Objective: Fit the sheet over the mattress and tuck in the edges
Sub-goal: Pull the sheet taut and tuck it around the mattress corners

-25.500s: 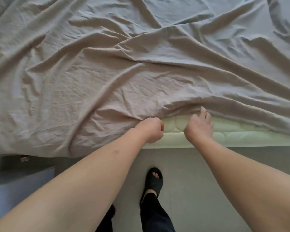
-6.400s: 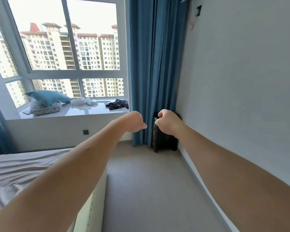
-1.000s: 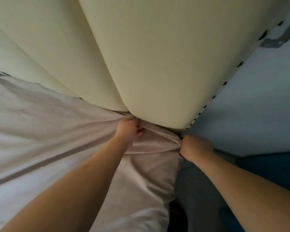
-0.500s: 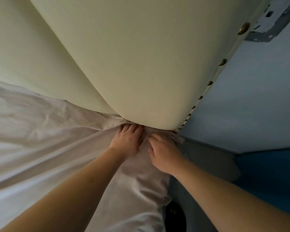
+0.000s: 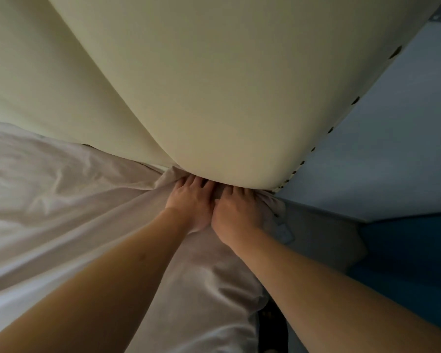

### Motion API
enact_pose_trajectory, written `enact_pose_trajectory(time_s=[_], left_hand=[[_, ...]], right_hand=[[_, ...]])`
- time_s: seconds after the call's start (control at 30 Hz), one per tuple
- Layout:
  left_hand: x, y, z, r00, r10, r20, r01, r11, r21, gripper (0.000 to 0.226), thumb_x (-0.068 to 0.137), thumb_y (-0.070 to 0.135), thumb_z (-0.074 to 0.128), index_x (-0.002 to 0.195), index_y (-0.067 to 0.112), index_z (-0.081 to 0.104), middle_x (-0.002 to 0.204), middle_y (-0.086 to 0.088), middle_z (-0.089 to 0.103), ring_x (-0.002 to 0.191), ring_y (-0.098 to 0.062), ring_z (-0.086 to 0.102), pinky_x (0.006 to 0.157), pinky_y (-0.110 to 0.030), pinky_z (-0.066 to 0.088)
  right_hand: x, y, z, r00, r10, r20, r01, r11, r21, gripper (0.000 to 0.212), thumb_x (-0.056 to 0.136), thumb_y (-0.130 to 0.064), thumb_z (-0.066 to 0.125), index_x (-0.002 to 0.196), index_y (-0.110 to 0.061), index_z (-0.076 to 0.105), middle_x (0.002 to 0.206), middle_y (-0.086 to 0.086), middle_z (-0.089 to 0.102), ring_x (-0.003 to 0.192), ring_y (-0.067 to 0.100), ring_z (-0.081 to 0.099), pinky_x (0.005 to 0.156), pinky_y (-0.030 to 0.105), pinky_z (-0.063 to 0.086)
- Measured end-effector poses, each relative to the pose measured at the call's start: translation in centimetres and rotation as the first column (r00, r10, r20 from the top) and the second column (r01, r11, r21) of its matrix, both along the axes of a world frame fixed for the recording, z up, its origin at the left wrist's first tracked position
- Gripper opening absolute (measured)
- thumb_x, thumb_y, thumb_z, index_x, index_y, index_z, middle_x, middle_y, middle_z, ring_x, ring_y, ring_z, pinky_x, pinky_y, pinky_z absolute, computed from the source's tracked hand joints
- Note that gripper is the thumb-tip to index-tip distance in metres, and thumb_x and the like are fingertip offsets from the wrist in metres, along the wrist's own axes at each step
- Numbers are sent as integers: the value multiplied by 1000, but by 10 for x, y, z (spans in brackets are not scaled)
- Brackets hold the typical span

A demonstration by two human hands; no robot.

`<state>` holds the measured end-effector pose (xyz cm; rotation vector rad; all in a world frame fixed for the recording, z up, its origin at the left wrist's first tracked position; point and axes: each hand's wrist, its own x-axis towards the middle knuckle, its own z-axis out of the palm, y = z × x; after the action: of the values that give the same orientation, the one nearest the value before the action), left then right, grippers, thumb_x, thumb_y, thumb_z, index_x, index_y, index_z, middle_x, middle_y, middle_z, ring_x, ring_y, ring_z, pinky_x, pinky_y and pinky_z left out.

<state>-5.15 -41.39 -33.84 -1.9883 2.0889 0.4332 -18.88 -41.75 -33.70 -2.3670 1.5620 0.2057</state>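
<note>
Both hands flat, fingers straight: left hand (image 5: pixel 191 202) and right hand (image 5: pixel 236 211) side by side at frame centre, pressing the sheet (image 5: pixel 61 200) under the padded headboard (image 5: pixel 214 98). Sheet spreads across lower left. Judged light, limp, creasing; best held by its hem.

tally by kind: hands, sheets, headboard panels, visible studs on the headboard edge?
Hands: 2, left hand and right hand, both pressing the sheet
Sheet: 1
Headboard padded panels in view: 2
Studs along its edge: too small and dark to count
Total counted: 5
</note>
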Motion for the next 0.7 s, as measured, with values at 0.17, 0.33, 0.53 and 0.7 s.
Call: enact_pose_trajectory(time_s=[0.17,0.33,0.53,0.7], left_hand=[[-2,-18,10,999,-36,7,35,996,88,71,89,63,14,147,33,42,150,0,51,143,-28,40,122,-47,19],[5,-46,-6,1000,-10,-4,10,986,169,57,97,49,21,135,28,58,145,-4,56,133,-30,49,112,-46,37],[7,-74,-32,996,-83,29,75,972,222,57,99,42,19,137,21,56,150,-11,51,135,-33,47,116,-47,34],[17,-27,-14,996,-84,21,83,996,27,49,99,47,34,122,17,65,123,-15,67,112,-38,63,96,-45,51]], right_hand=[[-6,-6,0,999,-45,-20,47,994,102,50,83,-28,38,112,1,66,110,25,64,106,43,57,91,50,47],[-24,-40,-7,973,-88,213,32,967,254,34,103,-34,37,111,-13,62,97,12,67,87,34,64,78,44,54],[-14,-60,-27,963,-171,208,101,946,308,48,97,-50,32,128,-26,60,138,11,58,124,35,54,98,40,44],[-16,-44,-18,993,-12,114,-13,976,216,39,105,-28,36,114,-10,68,121,18,67,107,36,64,85,38,51]])
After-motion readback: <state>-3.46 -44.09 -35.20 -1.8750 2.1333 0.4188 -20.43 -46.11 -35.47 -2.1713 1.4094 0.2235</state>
